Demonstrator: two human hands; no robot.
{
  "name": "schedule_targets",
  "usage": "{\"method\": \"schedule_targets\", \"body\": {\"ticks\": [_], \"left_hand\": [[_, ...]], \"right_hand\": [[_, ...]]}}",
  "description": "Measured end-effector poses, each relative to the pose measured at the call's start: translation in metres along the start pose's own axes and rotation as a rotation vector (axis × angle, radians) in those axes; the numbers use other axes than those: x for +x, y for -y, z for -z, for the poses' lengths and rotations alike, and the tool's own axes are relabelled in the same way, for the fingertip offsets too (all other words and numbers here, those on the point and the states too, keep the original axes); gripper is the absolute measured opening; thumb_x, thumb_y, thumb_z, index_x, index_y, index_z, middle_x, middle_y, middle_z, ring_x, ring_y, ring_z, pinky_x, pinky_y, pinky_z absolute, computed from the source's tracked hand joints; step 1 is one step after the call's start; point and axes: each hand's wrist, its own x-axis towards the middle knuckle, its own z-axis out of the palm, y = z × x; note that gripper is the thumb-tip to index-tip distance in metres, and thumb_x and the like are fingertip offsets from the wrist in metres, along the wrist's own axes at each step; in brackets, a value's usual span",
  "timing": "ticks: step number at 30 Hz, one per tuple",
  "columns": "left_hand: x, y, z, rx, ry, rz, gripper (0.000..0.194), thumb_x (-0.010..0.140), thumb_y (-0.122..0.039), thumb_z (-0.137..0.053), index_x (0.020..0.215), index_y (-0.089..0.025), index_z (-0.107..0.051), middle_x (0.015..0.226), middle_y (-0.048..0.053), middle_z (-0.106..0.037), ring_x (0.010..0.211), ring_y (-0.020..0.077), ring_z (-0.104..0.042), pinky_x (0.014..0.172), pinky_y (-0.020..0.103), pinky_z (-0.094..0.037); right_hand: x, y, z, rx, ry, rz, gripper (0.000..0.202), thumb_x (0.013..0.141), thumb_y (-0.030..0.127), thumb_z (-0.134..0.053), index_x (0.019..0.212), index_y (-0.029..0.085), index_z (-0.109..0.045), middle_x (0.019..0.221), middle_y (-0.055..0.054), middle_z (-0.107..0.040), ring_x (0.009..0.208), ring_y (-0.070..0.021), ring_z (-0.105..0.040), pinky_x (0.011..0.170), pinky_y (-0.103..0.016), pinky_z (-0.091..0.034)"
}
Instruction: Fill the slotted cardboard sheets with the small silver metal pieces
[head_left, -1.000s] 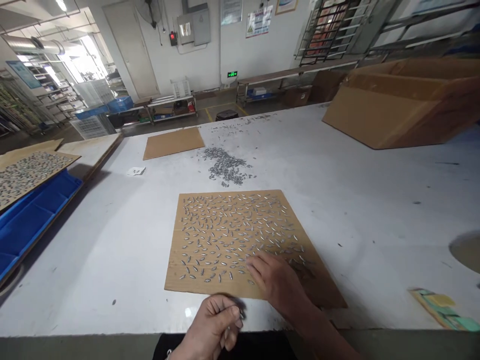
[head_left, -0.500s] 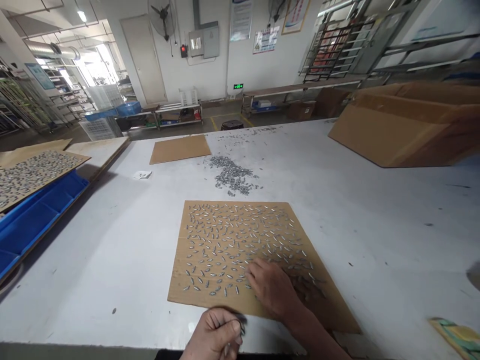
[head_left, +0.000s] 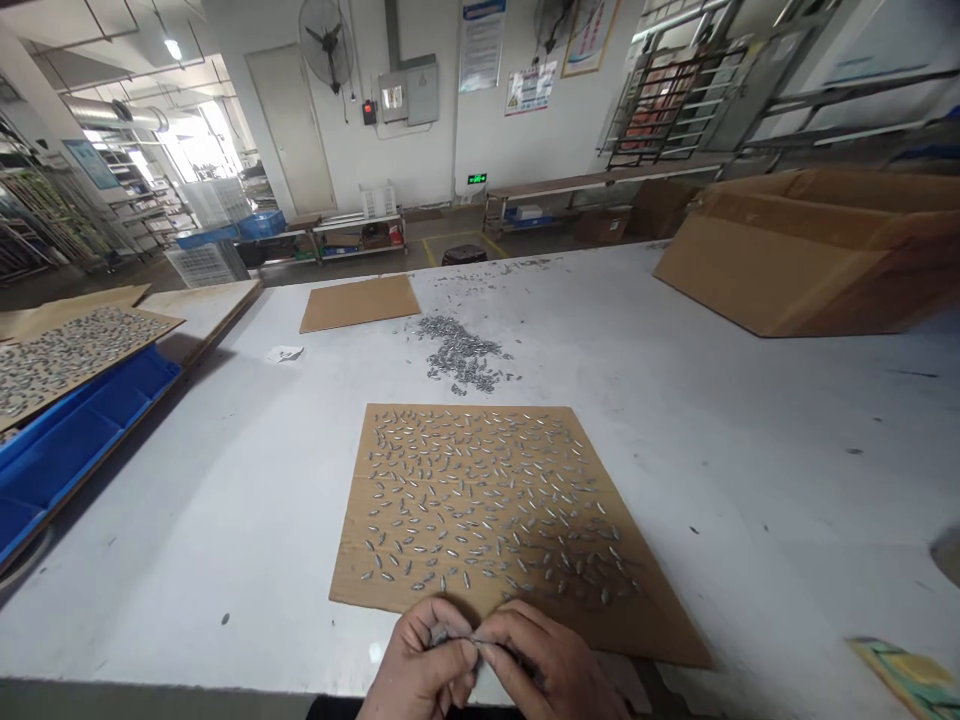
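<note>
Many small grey metal pieces lie spread in loose rows on a brown cardboard sheet (head_left: 360,560). Just below the sheet's near edge, my left hand (head_left: 431,655) is closed around several grey pieces, partly visible between the fingers. My right hand (head_left: 536,655) meets it fingertip to fingertip, its thumb and forefinger pinched on a small grey piece at the left fingertips. A loose pile of the same metal pieces (head_left: 461,355) sits on the white table (head_left: 247,500) beyond the sheet.
Behind the pile lies a second cardboard sheet (head_left: 360,303). A large cardboard box (head_left: 787,265) stands at the right back. On the left, a blue tray (head_left: 82,440) sits under a cardboard sheet covered with pieces (head_left: 82,350). A yellow-green packet (head_left: 911,675) lies at lower right.
My right hand has moved from over the cardboard sheet down and back to my left hand, and its fingers now touch the left fingertips. The view has shifted slightly.
</note>
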Motion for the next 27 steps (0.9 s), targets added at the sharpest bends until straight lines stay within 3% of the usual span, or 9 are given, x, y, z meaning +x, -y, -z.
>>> {"method": "schedule_targets", "body": {"ticks": [7,12,14,19,27], "left_hand": [[-0.001,0.0,0.002,0.0,-0.066,-0.106,0.041,0.068,-0.038,-0.094,0.079,-0.015,-0.062,0.055,-0.004,-0.059,0.043,0.0037,-0.042,0.046,0.019,-0.025],[-0.005,-0.01,0.011,-0.214,-0.128,-0.064,0.044,0.07,-0.036,-0.093,0.097,-0.012,-0.067,0.096,0.012,-0.076,0.07,0.0137,-0.069,0.056,0.02,-0.045],[-0.007,-0.009,0.018,-0.232,-0.123,-0.049,0.043,0.072,-0.034,-0.091,0.099,-0.011,-0.067,0.099,0.015,-0.077,0.074,0.0161,-0.072,0.058,0.021,-0.048],[-0.004,0.004,0.036,-0.234,-0.091,-0.051,0.042,0.082,-0.047,-0.083,0.094,-0.016,-0.057,0.089,0.011,-0.078,0.056,0.0128,-0.068,0.04,0.017,-0.036],[-0.003,0.004,0.041,-0.165,-0.024,-0.023,0.049,0.083,-0.059,-0.078,0.082,-0.02,-0.049,0.069,0.003,-0.075,0.034,0.0068,-0.051,0.03,0.017,-0.022]], "right_hand": [[0.018,0.002,0.007,-0.033,0.103,-0.01,0.022,0.101,0.024,-0.046,0.087,0.026,-0.063,0.087,0.0,-0.068,0.079,-0.0142,-0.067,0.072,-0.025,-0.051],[0.08,-0.022,0.023,-0.17,-0.03,-0.065,0.026,0.101,0.031,-0.044,0.082,0.024,-0.06,0.085,-0.003,-0.067,0.082,-0.0186,-0.063,0.076,-0.031,-0.049],[0.108,-0.036,0.027,-0.285,-0.046,-0.126,0.025,0.099,0.027,-0.044,0.081,0.023,-0.061,0.088,-0.004,-0.067,0.085,-0.0195,-0.063,0.079,-0.032,-0.047],[0.151,-0.057,0.016,-0.403,0.055,-0.187,0.018,0.095,0.021,-0.049,0.088,0.021,-0.065,0.097,-0.005,-0.068,0.091,-0.0184,-0.063,0.082,-0.028,-0.042],[0.165,-0.054,0.006,-0.479,0.161,-0.268,0.02,0.094,0.016,-0.049,0.088,0.017,-0.067,0.098,-0.008,-0.07,0.091,-0.0191,-0.061,0.079,-0.028,-0.037]]}}
